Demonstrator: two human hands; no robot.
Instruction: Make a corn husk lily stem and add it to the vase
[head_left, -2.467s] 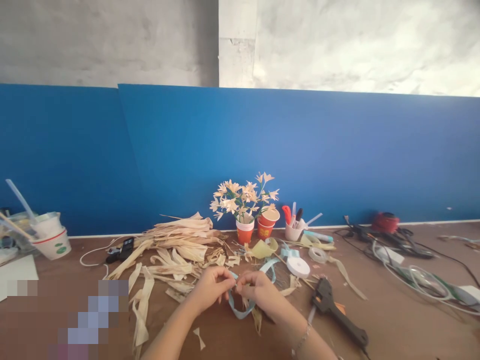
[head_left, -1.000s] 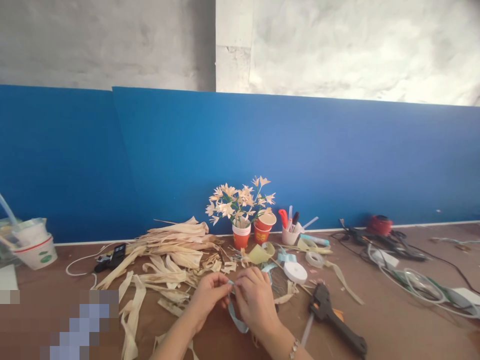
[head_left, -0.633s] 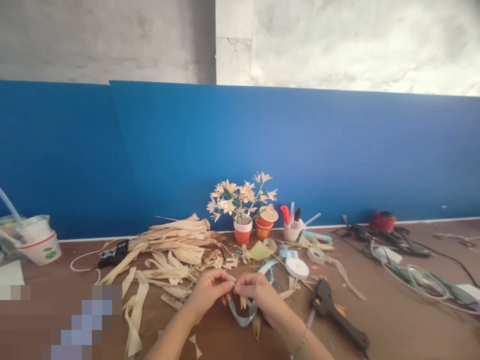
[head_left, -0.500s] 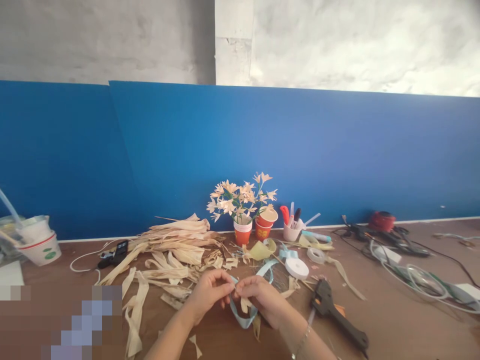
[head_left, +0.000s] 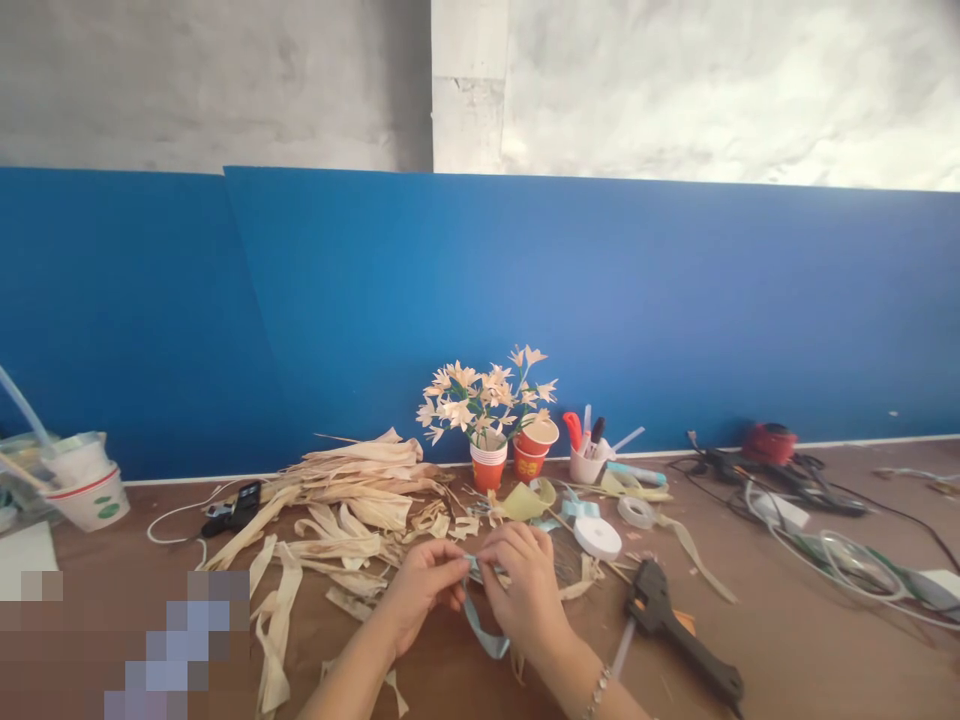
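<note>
Over the front middle of the table, a light blue ribbon [head_left: 486, 633] runs between my two hands and hangs in a loop below them. The fingers of my left hand [head_left: 424, 588] pinch it near its upper end. My right hand [head_left: 523, 585] is closed on the ribbon just beside, its fingertips nearly touching the left ones. Part of the ribbon is hidden behind the right fingers. Dried husk strips [head_left: 360, 490] lie spread to the left of my hands. A black glue gun [head_left: 679, 630] rests to the right of my right wrist.
Pale flowers [head_left: 487, 395] stand in a red and white paper cup [head_left: 488, 468] at the back. Beside it are another cup [head_left: 529, 460], a pen holder [head_left: 585, 465] and white ribbon spools [head_left: 598, 538]. Cables [head_left: 832, 560] cover the right side. A bowl [head_left: 90, 500] sits at far left.
My right hand has turned and risen slightly, its back now facing up over the ribbon. The left hand keeps its pinch. The ribbon loop hangs narrower.
</note>
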